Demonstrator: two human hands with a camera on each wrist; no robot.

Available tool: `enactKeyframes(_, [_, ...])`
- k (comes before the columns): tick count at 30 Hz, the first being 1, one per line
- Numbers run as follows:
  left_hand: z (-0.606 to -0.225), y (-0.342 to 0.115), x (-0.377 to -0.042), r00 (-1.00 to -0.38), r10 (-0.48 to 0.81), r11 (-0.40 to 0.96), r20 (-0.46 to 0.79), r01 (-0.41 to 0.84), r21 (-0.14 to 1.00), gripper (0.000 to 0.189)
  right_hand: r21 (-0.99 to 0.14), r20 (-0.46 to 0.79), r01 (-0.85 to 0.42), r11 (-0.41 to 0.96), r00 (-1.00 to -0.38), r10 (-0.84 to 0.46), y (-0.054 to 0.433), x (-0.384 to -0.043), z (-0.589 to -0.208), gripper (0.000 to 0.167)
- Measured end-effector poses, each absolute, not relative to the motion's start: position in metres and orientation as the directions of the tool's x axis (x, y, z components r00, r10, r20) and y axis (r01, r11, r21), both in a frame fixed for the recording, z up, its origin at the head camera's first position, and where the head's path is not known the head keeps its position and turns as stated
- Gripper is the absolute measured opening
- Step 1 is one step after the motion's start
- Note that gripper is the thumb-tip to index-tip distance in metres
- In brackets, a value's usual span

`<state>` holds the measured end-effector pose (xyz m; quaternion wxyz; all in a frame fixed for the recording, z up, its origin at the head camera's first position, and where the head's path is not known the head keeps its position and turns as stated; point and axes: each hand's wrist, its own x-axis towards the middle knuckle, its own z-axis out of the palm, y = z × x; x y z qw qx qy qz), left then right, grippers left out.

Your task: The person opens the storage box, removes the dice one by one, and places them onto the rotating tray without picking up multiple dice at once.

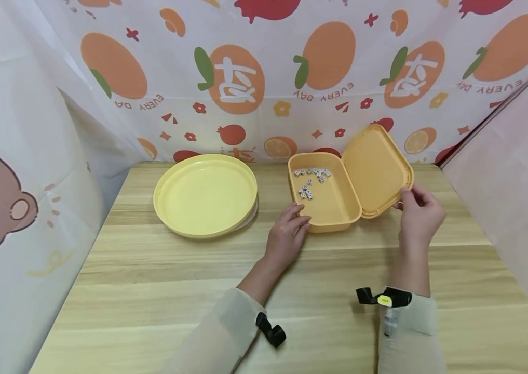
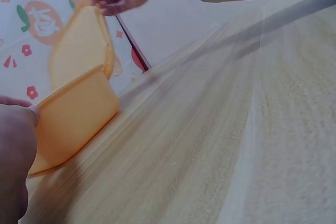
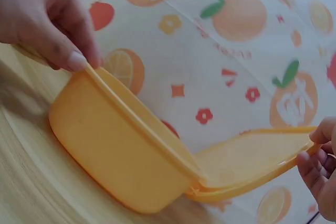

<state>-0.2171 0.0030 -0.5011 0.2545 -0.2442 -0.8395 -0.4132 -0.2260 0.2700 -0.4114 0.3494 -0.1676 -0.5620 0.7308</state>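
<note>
An orange plastic lunch-box-like container (image 1: 336, 203) stands on the table with its hinged lid (image 1: 372, 169) raised on the right side. Several small white dice (image 1: 319, 173) with dark pips lie inside, toward its left and back. My left hand (image 1: 285, 235) grips the rim at the front left corner, thumb and fingers on either side of the wall in the right wrist view. By its outer front edge, the lid is pinched between the thumb and fingers of my right hand (image 1: 420, 214), which also shows in the left wrist view at the top of the lid (image 2: 84, 45).
A round yellow tray (image 1: 205, 195) sits left of the container, on top of something whitish that peeks out below its right edge. Behind the wooden table (image 1: 161, 291) hangs a fruit-print cloth (image 1: 282, 62), and pale cloth walls close off both sides.
</note>
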Motion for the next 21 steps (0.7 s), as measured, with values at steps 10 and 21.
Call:
enactKeyframes(10, [-0.502, 0.007, -0.219, -0.745, 0.181, 0.515, 0.642, 0.628, 0.583, 0.014, -0.743, -0.274, -0.301, -0.598, -0.678, 0.682, 0.306, -0.233, -0.440, 0.027])
enactKeyframes(21, [-0.502, 0.006, -0.220, -0.761, 0.187, 0.508, 0.621, 0.616, 0.602, 0.015, -0.674, -0.465, -0.218, -0.706, -0.617, 0.635, 0.319, -0.236, -0.461, 0.046])
